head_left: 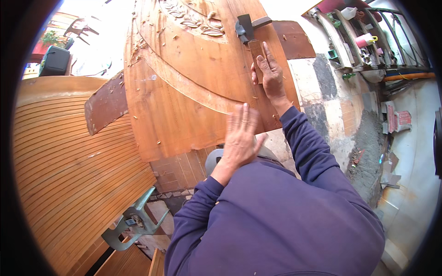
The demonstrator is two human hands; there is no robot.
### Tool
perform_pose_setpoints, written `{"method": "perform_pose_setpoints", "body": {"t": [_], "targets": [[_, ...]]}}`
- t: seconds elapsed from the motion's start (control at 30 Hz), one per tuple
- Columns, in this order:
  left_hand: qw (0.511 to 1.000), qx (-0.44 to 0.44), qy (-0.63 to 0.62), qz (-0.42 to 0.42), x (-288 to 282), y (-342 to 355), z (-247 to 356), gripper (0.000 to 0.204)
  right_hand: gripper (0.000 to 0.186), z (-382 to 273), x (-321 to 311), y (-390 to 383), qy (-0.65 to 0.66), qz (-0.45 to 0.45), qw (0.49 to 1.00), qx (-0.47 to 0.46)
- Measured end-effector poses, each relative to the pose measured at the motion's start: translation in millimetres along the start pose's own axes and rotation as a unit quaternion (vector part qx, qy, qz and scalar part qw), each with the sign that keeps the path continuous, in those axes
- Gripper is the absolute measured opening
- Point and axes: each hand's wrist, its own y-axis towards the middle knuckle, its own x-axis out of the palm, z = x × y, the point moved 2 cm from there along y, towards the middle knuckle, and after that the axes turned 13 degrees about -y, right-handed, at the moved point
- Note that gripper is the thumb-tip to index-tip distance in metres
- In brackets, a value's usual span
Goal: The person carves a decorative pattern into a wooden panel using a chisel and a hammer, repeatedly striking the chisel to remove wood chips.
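Note:
A wooden panel (184, 124) with a carved leaf relief, a long curved recessed band and scattered shavings lies before me. My right hand (269, 73) grips the wooden handle (255, 53) of a tool with a dark metal head (245, 26), over the panel's upper right; another dark metal piece (262, 21) lies beside that head. My left hand (240, 135), slightly blurred, is over the panel's lower edge at the band's end, fingers stretched out and holding nothing. Whether it touches the wood I cannot tell.
A slatted wooden surface (69, 165) fills the left, with a pale green plastic stool (117, 232) below it. A dark boxy object (55, 61) sits at upper left. A shelf rack (350, 41) with cups stands at upper right, above tiled floor (322, 78) and grey debris (361, 156).

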Motion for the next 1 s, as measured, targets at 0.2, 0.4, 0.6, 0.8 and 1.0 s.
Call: {"method": "perform_pose_setpoints", "body": {"t": [0.2, 0.4, 0.6, 0.8, 1.0], "targets": [[0.994, 0.070, -0.054, -0.068, -25, 0, 13, 0.061, 0.068, 6, -10, 2, 0.058, 0.012, 0.998, -0.008], [0.988, 0.058, 0.137, -0.040, -20, -14, -16, 0.067, 0.072, 1, -3, -7, 0.022, 0.033, 0.999, -0.005], [0.989, 0.097, 0.079, -0.079, -35, -21, -40, 0.064, 0.077, 1, 7, -15, -0.001, 0.086, 0.996, -0.006], [0.986, 0.107, 0.075, -0.100, -99, -43, -90, 0.062, 0.079, -2, 11, -25, -0.049, 0.191, 0.980, 0.003], [0.985, 0.113, 0.088, -0.092, -149, -49, -133, 0.059, 0.070, -8, 43, -65, -0.046, 0.249, 0.967, 0.017]]}}
